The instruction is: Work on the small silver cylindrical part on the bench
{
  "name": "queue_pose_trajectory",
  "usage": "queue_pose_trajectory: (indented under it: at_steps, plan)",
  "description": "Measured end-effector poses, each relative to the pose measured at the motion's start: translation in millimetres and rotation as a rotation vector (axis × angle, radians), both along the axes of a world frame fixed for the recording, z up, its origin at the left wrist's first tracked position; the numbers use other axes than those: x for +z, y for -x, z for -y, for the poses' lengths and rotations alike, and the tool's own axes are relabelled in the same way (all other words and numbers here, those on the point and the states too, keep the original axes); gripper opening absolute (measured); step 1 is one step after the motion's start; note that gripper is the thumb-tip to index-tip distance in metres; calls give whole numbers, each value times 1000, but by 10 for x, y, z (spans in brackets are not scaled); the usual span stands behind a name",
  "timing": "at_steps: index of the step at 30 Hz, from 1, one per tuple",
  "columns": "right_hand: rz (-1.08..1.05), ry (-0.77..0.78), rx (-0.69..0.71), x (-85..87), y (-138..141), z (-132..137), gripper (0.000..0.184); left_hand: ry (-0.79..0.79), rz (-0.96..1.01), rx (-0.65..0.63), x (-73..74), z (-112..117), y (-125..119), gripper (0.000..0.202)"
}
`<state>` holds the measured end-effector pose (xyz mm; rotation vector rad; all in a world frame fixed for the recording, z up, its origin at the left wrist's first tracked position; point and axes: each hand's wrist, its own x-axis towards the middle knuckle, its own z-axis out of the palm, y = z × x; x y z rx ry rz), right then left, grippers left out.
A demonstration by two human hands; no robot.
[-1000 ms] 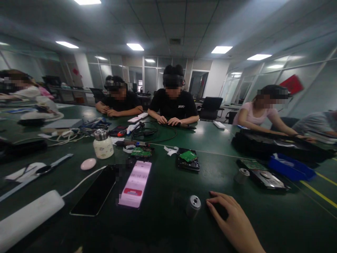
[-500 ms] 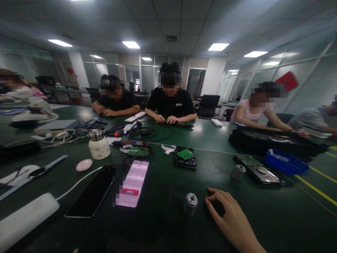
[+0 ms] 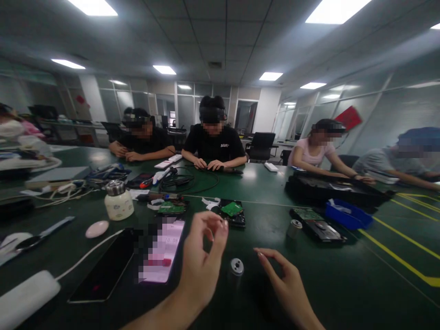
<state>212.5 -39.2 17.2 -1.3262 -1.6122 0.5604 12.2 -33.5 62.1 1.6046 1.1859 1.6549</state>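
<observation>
My left hand point(image 3: 202, 259) is raised over the table left of a small silver metal cylinder point(image 3: 237, 266), its fingers curled and the thumb close to the fingertips. Whatever may be between them is too small to make out. The cylinder stands upright, with small dark holes in its top, and neither hand touches it. To its right is my right hand point(image 3: 285, 279), thumb and index fingertips brought together in a pinch; I cannot make out anything held there. Behind my left hand lies an opened hard drive point(image 3: 237, 222) with a green circuit board point(image 3: 232, 209) on it.
A second metal cylinder point(image 3: 294, 228) stands beside another hard drive point(image 3: 321, 229) and a blue tray point(image 3: 347, 215). On the left are a lit phone point(image 3: 161, 270), a dark phone point(image 3: 103, 270), a white power bank point(image 3: 30, 298) and a cream bottle point(image 3: 118, 201). Several people sit around the table.
My left hand has come into view beside the cylinder. My right hand's thumb and index finger have drawn closer together. The camera view has tilted up and turned slightly right.
</observation>
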Motion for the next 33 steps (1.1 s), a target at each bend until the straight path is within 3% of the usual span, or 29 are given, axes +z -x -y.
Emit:
queue_pose_trajectory:
  at_steps: [5, 10, 19, 24, 28, 33]
  plan:
    - [-119, -64, 176, 54, 302, 59, 19, 153, -166, -179, -310, 89, -117, 16]
    - [-112, -62, 186, -6, 407, 60, 18, 172, -122, -254, -492, 114, -105, 20]
    - [-11, -49, 242, 16, 368, 140, 21, 41, -140, -343, -487, 32, -61, 16]
    - [38, 7, 249, 17, 375, 160, 45, 59, -234, -256, -482, -27, -22, 12]
    - [43, 84, 275, 36, 386, 133, 23, 54, -323, -180, -444, -49, -17, 8]
    - [62, 123, 244, 45, 368, 120, 15, 25, -364, -152, -392, -52, -8, 10]
